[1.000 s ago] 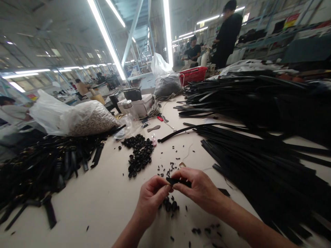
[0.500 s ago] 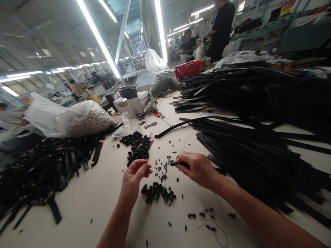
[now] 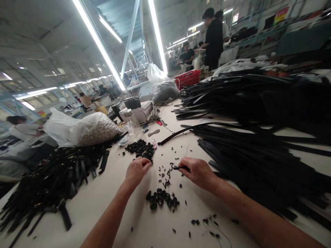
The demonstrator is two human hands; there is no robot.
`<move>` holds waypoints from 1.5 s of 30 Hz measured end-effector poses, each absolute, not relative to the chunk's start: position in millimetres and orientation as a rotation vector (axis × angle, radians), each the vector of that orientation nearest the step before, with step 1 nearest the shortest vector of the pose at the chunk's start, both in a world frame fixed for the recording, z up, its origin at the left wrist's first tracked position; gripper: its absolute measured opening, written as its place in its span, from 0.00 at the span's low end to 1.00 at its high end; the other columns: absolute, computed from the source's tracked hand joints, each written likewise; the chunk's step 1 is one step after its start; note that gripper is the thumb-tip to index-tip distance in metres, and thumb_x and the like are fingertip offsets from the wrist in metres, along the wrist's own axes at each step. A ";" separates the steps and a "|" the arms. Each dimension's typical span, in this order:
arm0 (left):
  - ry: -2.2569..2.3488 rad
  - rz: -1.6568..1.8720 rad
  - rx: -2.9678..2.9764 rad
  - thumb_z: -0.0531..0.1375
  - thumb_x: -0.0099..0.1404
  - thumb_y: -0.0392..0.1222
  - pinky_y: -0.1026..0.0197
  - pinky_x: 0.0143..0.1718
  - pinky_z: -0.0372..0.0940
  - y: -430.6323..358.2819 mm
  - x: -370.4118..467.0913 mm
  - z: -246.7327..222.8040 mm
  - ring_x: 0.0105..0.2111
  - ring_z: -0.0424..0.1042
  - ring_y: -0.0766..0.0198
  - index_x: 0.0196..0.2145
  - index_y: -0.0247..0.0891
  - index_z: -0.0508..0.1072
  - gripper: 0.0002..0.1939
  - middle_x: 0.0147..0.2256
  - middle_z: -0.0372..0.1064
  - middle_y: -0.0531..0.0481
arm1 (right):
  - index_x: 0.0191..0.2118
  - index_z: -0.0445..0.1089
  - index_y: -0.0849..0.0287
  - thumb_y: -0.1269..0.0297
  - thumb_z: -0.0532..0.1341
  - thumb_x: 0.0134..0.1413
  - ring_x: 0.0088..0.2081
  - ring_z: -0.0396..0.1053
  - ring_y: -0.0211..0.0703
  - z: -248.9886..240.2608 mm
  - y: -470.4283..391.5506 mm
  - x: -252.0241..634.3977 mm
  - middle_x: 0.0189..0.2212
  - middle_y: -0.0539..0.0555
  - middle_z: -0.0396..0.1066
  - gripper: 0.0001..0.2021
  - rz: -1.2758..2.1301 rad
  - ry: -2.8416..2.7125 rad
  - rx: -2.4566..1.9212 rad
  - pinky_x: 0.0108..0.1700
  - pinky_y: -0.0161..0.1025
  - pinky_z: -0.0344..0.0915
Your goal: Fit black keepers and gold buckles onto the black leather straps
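Note:
My left hand reaches to the near edge of a pile of small black loops. Its thumb and fingertips are closed together, and whatever lies between them is hidden. My right hand grips a black strap, whose narrow end sticks out to the left past the fingers. Between and below the hands, tiny black bits are scattered on the pale tabletop. A smaller group of black loops sits nearer to me.
Long black straps cover the right side. Buckled black straps heap at the left beside a clear bag of patterned pieces. A jar, a white box and a red basket stand farther back. Other people work beyond.
My left hand has moved up to the loop pile, its palm turning down and its fingertips drawing together. My right hand keeps its hold on the strap. The whole view has shifted slightly.

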State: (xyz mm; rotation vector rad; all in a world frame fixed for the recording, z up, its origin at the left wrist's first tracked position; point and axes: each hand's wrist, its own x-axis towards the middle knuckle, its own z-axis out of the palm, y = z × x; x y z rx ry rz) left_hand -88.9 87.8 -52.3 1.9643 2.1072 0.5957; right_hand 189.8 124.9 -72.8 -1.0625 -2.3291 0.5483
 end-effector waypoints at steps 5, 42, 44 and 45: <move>2.213 0.378 2.039 0.61 0.61 0.40 0.60 0.35 0.60 111.8 -78.0 -58.7 0.32 0.69 0.60 0.28 0.41 0.77 0.06 0.31 0.69 0.50 | 0.34 0.71 0.58 0.68 0.61 0.58 0.33 0.70 0.40 -70.3 123.5 189.4 0.32 0.50 0.74 0.02 0.548 -2.317 -1.084 0.34 0.35 0.57; 1.184 1.286 0.766 0.73 0.51 0.43 0.67 0.32 0.67 50.6 -8.3 -87.6 0.29 0.71 0.66 0.36 0.33 0.76 0.17 0.32 0.73 0.47 | 0.33 0.70 0.58 0.66 0.58 0.63 0.30 0.68 0.40 -73.1 104.7 175.7 0.28 0.50 0.69 0.07 0.471 -2.288 -0.778 0.32 0.35 0.57; 1.205 1.258 0.875 0.71 0.54 0.43 0.67 0.32 0.66 49.5 -8.5 -87.7 0.28 0.70 0.67 0.36 0.33 0.76 0.15 0.31 0.72 0.48 | 0.34 0.70 0.59 0.67 0.59 0.62 0.30 0.68 0.40 -72.0 106.0 176.3 0.28 0.51 0.69 0.05 0.538 -2.290 -0.768 0.33 0.34 0.58; 1.216 1.263 0.912 0.71 0.54 0.43 0.66 0.32 0.65 48.9 -7.6 -87.3 0.28 0.69 0.67 0.36 0.34 0.76 0.14 0.30 0.72 0.48 | 0.34 0.70 0.60 0.68 0.59 0.61 0.31 0.69 0.40 -71.5 106.2 176.2 0.29 0.51 0.70 0.05 0.586 -2.274 -0.763 0.33 0.34 0.59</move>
